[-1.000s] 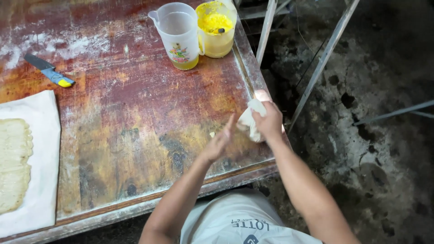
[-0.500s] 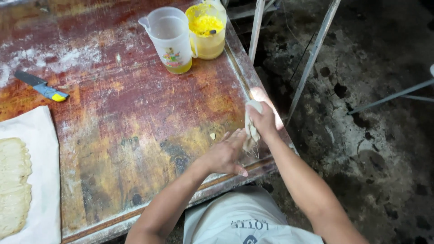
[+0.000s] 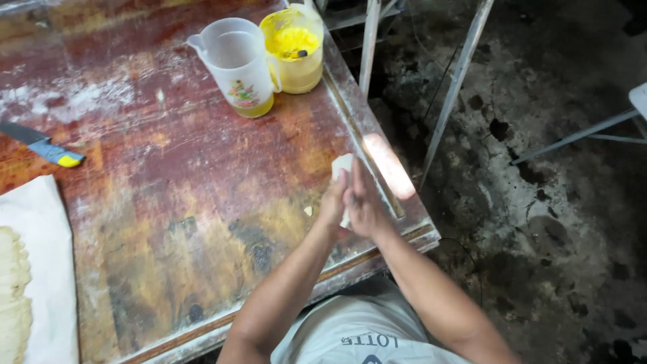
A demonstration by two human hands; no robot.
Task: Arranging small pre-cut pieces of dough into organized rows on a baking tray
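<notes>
Dough piece (image 3: pixel 342 166) | near right table edge (image 3: pixel 377 175), pressed between both palms | left hand (image 3: pixel 333 201) and right hand (image 3: pixel 362 202) flat, closed on it | step: rolling or flattening, likely | needs even palm pressure

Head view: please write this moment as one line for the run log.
left hand: pressed on white lump | right hand: pressed on same lump | place: over table right edge | nearby: clear jug, yellow cup

dough piece (image 3: pixel 342 165) | pale, small | pressed between both palms | above table's right edge
</notes>
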